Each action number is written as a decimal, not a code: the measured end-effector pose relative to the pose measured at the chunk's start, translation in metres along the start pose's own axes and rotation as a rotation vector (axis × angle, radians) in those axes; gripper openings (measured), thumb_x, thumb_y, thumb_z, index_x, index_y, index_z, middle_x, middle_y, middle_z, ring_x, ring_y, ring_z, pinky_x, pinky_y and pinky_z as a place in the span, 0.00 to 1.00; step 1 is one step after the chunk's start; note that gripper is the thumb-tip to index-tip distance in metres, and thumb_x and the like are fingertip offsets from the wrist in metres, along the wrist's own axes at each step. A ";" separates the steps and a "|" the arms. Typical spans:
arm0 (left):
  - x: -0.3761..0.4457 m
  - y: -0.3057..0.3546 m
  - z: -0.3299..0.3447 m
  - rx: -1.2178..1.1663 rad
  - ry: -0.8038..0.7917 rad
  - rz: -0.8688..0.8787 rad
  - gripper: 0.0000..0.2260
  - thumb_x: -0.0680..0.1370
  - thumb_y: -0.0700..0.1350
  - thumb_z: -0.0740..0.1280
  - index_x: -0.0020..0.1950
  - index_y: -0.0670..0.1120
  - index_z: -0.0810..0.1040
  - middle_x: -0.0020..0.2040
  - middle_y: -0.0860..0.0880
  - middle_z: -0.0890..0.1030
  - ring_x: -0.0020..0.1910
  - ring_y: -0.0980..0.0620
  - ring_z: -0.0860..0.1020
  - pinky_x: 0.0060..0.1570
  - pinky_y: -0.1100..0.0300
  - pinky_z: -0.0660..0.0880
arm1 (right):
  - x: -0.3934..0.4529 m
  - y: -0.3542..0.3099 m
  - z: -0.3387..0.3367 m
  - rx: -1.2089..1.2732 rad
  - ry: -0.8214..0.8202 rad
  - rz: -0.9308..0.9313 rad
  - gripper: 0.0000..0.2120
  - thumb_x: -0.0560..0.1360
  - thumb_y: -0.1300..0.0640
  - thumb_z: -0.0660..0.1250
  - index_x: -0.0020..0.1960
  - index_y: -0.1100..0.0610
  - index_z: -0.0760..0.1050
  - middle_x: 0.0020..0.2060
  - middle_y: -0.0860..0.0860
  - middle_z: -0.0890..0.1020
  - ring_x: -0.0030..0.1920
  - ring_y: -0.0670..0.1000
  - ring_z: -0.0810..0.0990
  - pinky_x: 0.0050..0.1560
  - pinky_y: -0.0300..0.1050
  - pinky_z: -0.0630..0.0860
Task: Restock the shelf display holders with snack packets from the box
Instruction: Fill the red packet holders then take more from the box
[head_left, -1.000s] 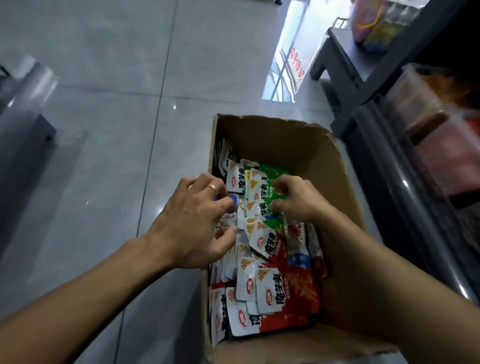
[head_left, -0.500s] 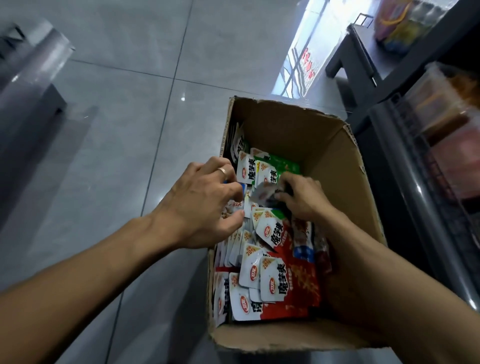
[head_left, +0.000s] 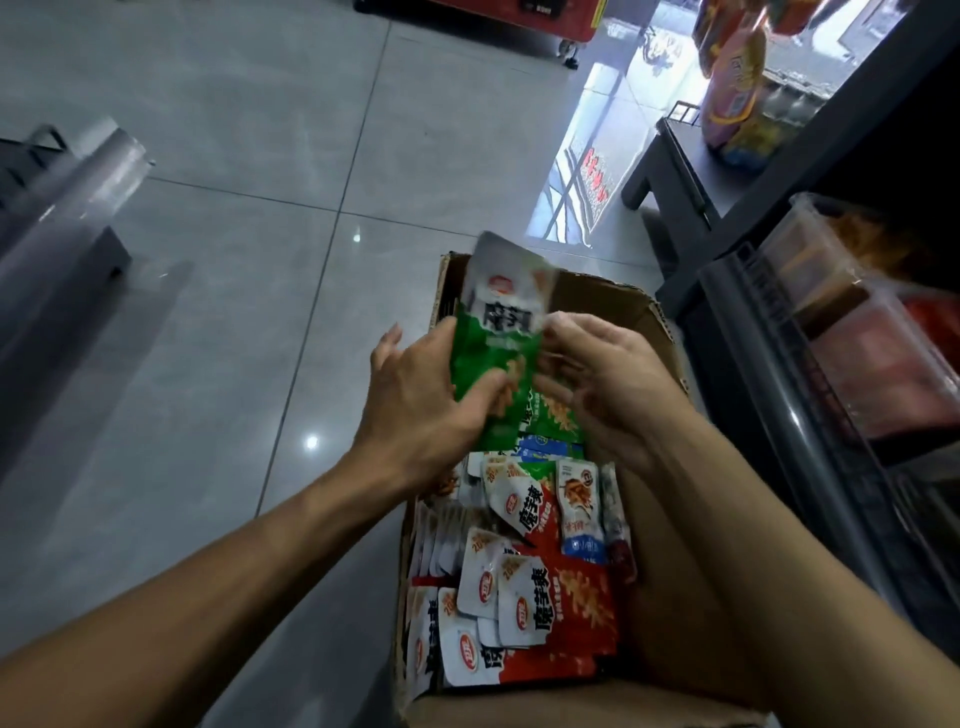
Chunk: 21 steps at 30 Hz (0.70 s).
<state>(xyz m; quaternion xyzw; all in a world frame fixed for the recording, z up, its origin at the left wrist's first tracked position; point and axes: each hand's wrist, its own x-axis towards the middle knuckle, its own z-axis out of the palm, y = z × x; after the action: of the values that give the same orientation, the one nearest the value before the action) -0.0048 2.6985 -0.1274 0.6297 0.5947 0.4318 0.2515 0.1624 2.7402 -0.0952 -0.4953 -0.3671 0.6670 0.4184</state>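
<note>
While the left hand grips the green packets above the box at frame centre, the right hand is loose beside them; they look light, slippery, best held mid-stack.

Green packet motion-blurred, perhaps several, box cut off below

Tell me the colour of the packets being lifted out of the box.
Green with a white top, clearest in the head view: green packets.
</note>
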 end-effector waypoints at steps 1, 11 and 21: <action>0.003 -0.001 -0.003 -0.017 0.042 0.006 0.15 0.75 0.53 0.70 0.58 0.47 0.76 0.44 0.61 0.77 0.45 0.61 0.77 0.62 0.39 0.72 | 0.007 0.000 -0.008 -0.091 0.076 -0.021 0.06 0.78 0.59 0.67 0.54 0.59 0.78 0.50 0.55 0.85 0.52 0.53 0.83 0.51 0.46 0.80; 0.025 -0.019 0.006 0.203 0.112 0.104 0.09 0.77 0.49 0.69 0.53 0.47 0.76 0.40 0.57 0.76 0.37 0.56 0.72 0.66 0.51 0.62 | 0.077 0.079 -0.059 -1.444 0.017 0.073 0.42 0.72 0.53 0.74 0.79 0.49 0.55 0.74 0.53 0.67 0.70 0.55 0.69 0.66 0.52 0.73; 0.033 -0.026 0.017 0.201 0.057 0.119 0.10 0.76 0.50 0.67 0.53 0.46 0.76 0.44 0.52 0.83 0.42 0.53 0.78 0.67 0.51 0.60 | 0.100 0.083 -0.064 -1.510 0.104 0.113 0.32 0.67 0.49 0.79 0.67 0.51 0.72 0.59 0.53 0.79 0.60 0.55 0.77 0.59 0.52 0.76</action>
<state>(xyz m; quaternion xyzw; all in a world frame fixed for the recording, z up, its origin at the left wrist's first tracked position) -0.0068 2.7378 -0.1499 0.6735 0.6036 0.4018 0.1438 0.1920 2.8054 -0.2208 -0.6960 -0.6780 0.2306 -0.0524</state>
